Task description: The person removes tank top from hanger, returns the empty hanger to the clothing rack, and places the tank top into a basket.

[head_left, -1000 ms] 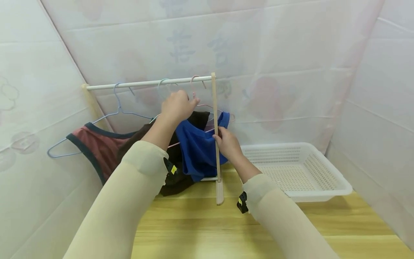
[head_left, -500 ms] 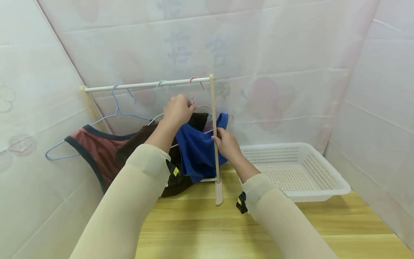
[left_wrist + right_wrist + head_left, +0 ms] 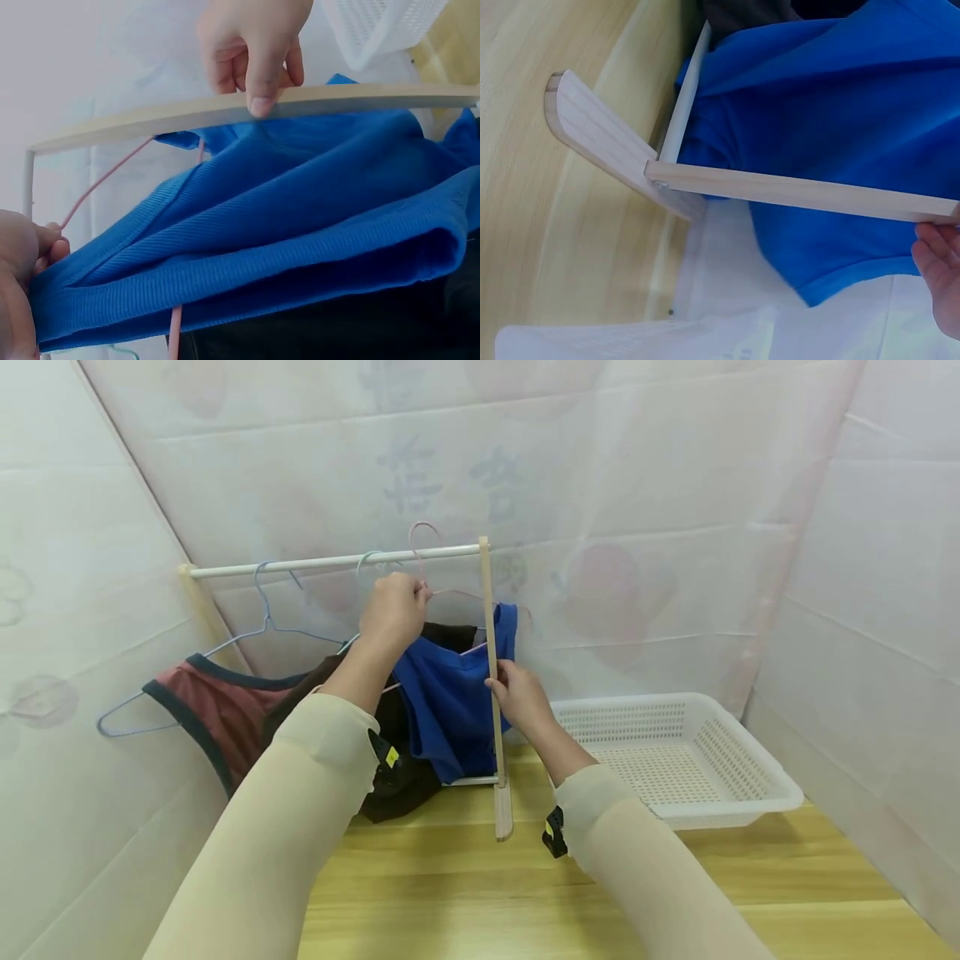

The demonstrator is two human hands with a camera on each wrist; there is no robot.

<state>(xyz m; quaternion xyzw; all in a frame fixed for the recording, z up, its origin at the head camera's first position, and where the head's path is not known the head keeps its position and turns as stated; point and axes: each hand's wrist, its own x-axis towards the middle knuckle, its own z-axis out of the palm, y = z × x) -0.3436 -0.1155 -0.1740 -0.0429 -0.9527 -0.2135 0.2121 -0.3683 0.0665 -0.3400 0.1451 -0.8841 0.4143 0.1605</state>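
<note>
We see both hands busy at a small clothes rack. The left hand [image 3: 393, 610] pinches the pink hanger [image 3: 109, 178] at its neck, just under the hook, whose curve stands above the white rail [image 3: 322, 562] near the rack's right end. On that hanger is the blue garment [image 3: 450, 702] – draped behind the wooden upright [image 3: 498, 735], with a pink bar showing below its ribbed edge in the left wrist view.

Our right hand [image 3: 525, 697] grips the upright partway up, thumb on the near side and fingers behind it, next to the blue cloth. In the right wrist view, we find the upright's base joined to a rounded wooden foot [image 3: 592, 127], which stands on the desk [image 3: 420, 885].

Further left along the rail hangs a blue hanger [image 3: 266, 602] with a red garment [image 3: 240, 693] edged in dark trim. A brown garment [image 3: 405, 793] lies between it and the blue one, partly hidden by the left arm – its lower folds reach the desk. To the right of the rack sits a white basket [image 3: 783, 797] with perforated sides.
</note>
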